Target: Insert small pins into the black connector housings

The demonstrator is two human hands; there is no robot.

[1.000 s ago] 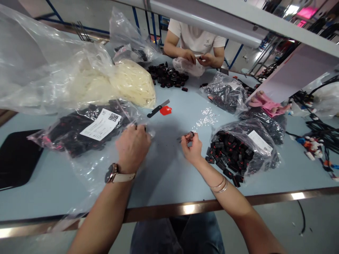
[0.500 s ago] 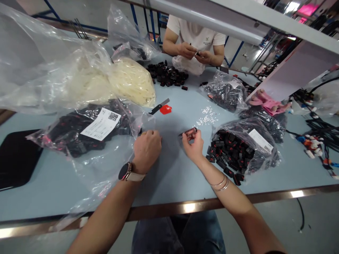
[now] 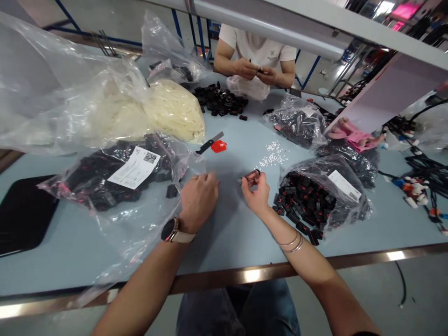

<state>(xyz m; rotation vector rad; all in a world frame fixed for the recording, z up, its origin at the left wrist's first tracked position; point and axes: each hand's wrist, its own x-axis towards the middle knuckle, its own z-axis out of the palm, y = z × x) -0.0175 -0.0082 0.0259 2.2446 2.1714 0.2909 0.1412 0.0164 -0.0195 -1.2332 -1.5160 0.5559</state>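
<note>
My right hand point(image 3: 257, 193) pinches a small dark connector point(image 3: 251, 176) at its fingertips, just above the blue table point(image 3: 224, 233). Palm down, my left hand point(image 3: 199, 198) rests on the table a short way to its left, fingers loosely curled, and nothing shows in it. It lies against the edge of a clear bag of black and red connectors point(image 3: 119, 179) with a white label. One loose black connector point(image 3: 171, 190) lies inside that bag near my left hand. An open bag of black connectors point(image 3: 315, 198) sits right beside my right hand.
Small white pieces point(image 3: 273, 156) and a black-and-red cutter point(image 3: 214, 142) lie beyond my hands. A bag of white parts point(image 3: 171, 109) sits far left, a black mat point(image 3: 21, 210) at the left edge, wiring point(image 3: 420, 182) at right. A co-worker's hands point(image 3: 257, 72) work across the table.
My left hand has drawn out of the labelled bag and moved right toward my right hand. A black connector now lies in the bag where that hand was. My right hand stayed put.
</note>
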